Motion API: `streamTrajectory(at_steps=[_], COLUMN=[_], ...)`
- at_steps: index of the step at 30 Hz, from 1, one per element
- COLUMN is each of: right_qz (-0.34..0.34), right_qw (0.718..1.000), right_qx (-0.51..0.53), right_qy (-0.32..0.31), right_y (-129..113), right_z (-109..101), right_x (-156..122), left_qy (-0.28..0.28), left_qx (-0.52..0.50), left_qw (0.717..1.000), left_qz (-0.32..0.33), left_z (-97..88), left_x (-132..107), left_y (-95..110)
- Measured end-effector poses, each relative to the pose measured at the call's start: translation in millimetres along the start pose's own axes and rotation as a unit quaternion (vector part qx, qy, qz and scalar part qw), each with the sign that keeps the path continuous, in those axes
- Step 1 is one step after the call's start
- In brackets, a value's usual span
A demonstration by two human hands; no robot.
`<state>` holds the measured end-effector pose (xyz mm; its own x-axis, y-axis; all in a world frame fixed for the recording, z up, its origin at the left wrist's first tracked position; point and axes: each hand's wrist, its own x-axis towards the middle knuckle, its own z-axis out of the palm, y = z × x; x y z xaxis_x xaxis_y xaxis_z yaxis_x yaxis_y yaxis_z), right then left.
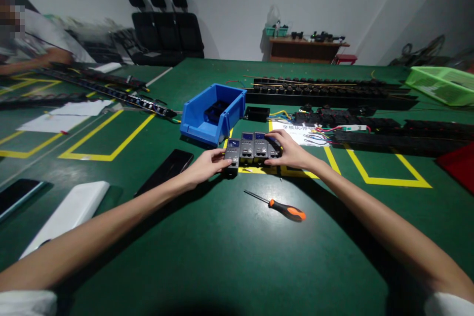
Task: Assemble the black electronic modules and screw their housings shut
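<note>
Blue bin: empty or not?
Not empty: dark pieces show inside the blue bin through its open top. Cannot tell how many.

Green table [229, 261], marked with yellow tape [85, 157] rectangles, carries an orange-and-black screwdriver [287, 210], with a row of dark modules [248, 150] just beyond it and a blue bin [198, 134] behind these. At left lie a black flat object [166, 170], a white slab [70, 212] and a phone [22, 197]; far side, long black strips [329, 98].

So I'm eyeing this white slab [68, 212]: a teal-edged phone [18, 195] is lying left of it, and black seats [165, 32] are standing way beyond it.
</note>
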<state>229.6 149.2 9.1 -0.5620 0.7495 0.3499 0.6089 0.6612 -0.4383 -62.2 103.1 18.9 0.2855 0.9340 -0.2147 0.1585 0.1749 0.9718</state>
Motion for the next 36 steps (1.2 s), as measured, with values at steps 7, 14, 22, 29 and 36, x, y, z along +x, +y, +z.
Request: streamTrajectory(at_steps=[7,14,22,29,36], right_qz=[0.012,0.03,0.058,0.058,0.052], right_qw=[1.0,0.999,0.997,0.997,0.998], right_qx=[0.013,0.036,0.045,0.046,0.044], right_qy=[-0.005,-0.01,-0.011,0.005,0.01], right_y=[12,24,27,21,23], right_z=[-14,-9,-4,-3,-2], right_x=[-14,-23,-22,-24,-26], left_qy=[-0.073,-0.047,-0.046,-0.027,-0.013], left_qx=[0.016,0.105,0.107,0.107,0.239], left_qw=[0.995,0.989,0.988,0.987,0.942], left_qz=[0.067,0.095,0.098,0.113,0.236], left_z=[15.6,11.7,9.5,8.7,5.7], left_x=[28,51,54,52,50], left_y=[11,6,-6,-17,-15])
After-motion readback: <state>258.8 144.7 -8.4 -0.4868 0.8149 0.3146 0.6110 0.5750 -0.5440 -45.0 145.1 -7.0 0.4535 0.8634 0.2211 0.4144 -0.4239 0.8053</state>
